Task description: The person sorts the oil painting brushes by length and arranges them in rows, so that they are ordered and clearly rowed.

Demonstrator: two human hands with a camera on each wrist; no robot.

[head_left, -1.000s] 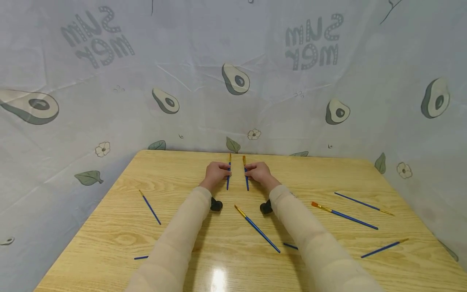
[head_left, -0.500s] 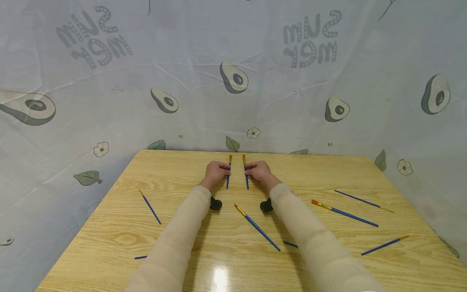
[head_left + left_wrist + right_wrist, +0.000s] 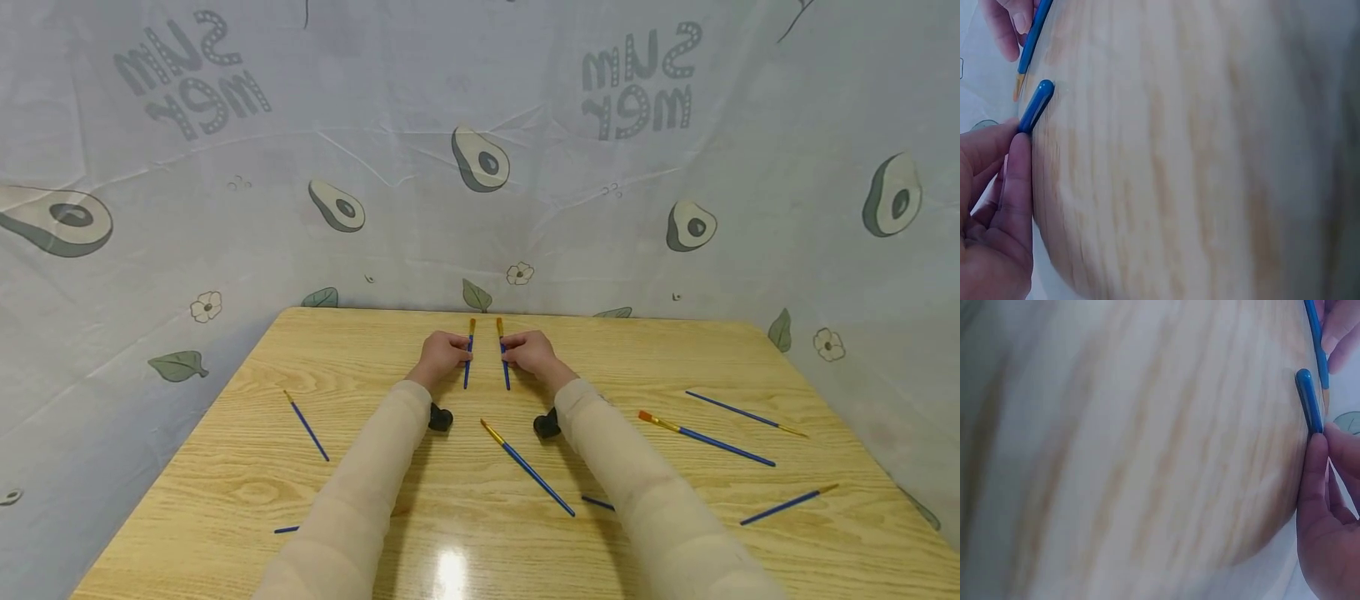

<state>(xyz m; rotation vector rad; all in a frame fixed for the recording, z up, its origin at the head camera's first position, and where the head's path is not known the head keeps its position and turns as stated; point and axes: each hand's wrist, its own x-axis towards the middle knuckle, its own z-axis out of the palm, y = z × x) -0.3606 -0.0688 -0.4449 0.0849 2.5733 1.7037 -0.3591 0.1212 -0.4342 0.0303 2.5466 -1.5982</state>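
Near the far edge of the desk (image 3: 360,350), the left hand (image 3: 441,353) pinches the left blue-handled paintbrush (image 3: 466,377) and the right hand (image 3: 532,352) pinches the right blue-handled paintbrush (image 3: 507,379), both lengthwise toward that edge, bristles foremost, nearly parallel and not touching.

I see a creased, avocado-printed cloth (image 3: 420,92) behind a wood-grain table (image 3: 637,358). A bright glare (image 3: 451,571) marks the table's near side.
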